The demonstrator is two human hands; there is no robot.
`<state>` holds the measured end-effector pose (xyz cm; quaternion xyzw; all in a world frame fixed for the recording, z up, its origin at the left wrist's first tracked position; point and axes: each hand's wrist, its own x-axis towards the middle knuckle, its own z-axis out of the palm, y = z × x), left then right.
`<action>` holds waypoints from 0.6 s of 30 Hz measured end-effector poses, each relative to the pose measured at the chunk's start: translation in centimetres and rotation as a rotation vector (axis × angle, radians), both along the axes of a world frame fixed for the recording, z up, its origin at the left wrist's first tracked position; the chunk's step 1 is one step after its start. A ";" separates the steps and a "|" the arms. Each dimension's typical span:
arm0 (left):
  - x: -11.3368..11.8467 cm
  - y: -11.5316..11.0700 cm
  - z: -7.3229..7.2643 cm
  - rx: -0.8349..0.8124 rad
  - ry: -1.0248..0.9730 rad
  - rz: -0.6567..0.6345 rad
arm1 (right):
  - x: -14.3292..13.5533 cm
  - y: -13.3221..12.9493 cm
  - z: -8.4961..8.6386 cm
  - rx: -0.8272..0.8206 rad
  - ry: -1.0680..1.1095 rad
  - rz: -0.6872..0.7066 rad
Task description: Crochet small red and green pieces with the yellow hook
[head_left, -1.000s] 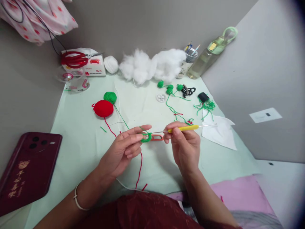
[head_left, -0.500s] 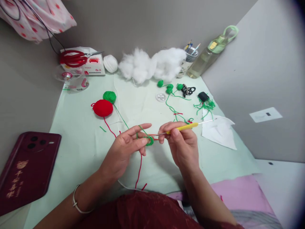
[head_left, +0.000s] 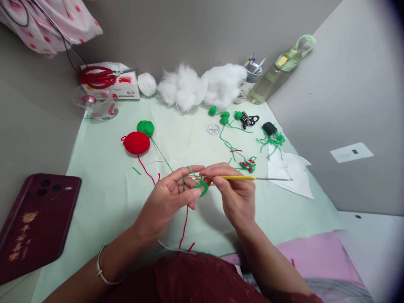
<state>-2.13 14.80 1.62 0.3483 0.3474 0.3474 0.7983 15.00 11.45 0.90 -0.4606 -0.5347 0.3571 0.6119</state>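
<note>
Between the thumb and fingers of my left hand (head_left: 172, 198) is a small green crochet piece (head_left: 204, 188), curved like a ring. Green yarn loops over my left index finger and runs back to a green yarn ball (head_left: 145, 128). My right hand (head_left: 235, 189) grips a crochet hook (head_left: 241, 177) by its yellow handle. Its thin metal end points left, at the green piece, and the other metal end sticks out to the right. A red yarn ball (head_left: 136, 143) lies against the green one, its strand trailing toward my hands.
White stuffing (head_left: 183, 86) lies along the back wall, near a pencil cup (head_left: 248, 82) and a bottle (head_left: 273, 75). Red-handled scissors (head_left: 97, 77) rest on a box at back left. A dark red phone (head_left: 39, 223) is at left; green yarn scraps (head_left: 274, 141) are at right.
My right hand has shifted slightly left and closer to my left hand. The hook has turned from slanted to nearly level, and the green piece sits a little further right.
</note>
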 end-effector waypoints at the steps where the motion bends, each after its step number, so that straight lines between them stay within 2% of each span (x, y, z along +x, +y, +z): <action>1: 0.0 0.0 0.0 -0.001 0.001 -0.006 | -0.1 0.0 0.0 -0.001 0.002 -0.025; 4: 0.2 0.1 0.0 -0.008 0.003 -0.023 | -0.2 0.0 -0.1 -0.033 0.014 -0.037; 9: 0.2 0.1 0.2 -0.037 0.001 -0.021 | 0.4 0.4 -0.6 -0.071 0.203 0.109; 12: -0.1 0.2 0.2 -0.036 -0.015 -0.031 | 0.8 0.4 -0.5 -0.094 0.239 0.156; 15: -0.5 0.4 0.0 -0.021 -0.004 -0.051 | 1.1 0.3 0.2 -0.072 0.183 0.159; 18: -0.7 0.5 -0.2 0.001 0.054 -0.034 | 1.3 -0.2 0.8 0.028 -0.024 0.119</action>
